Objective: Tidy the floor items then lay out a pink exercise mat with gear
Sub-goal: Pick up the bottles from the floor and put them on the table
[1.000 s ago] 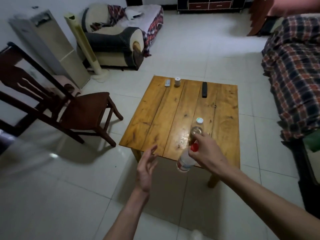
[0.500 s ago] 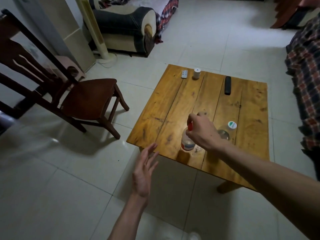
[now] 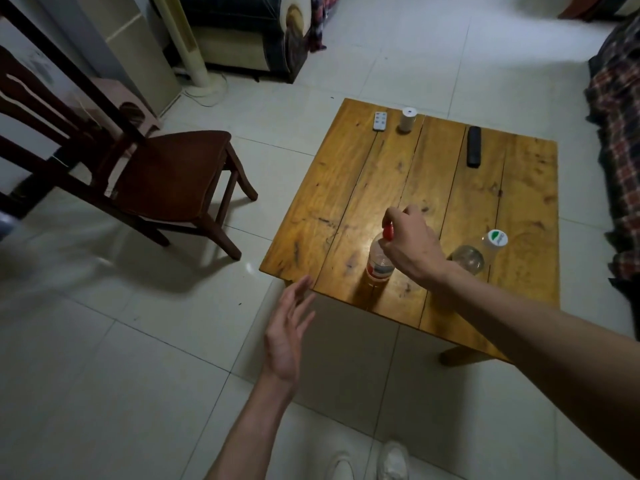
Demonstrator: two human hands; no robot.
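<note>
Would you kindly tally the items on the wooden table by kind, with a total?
Bottles: 2, the red-capped bottle under the right hand and the green-capped bottle
Remotes: 2, the white remote and the black remote
Paper rolls: 1, the white roll
Total: 5

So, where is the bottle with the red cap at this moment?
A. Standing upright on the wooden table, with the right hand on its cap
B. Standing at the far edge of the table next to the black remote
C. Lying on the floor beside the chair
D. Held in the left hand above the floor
A: the bottle stands upright near the table's front edge, and the right hand pinches its red cap.
</note>
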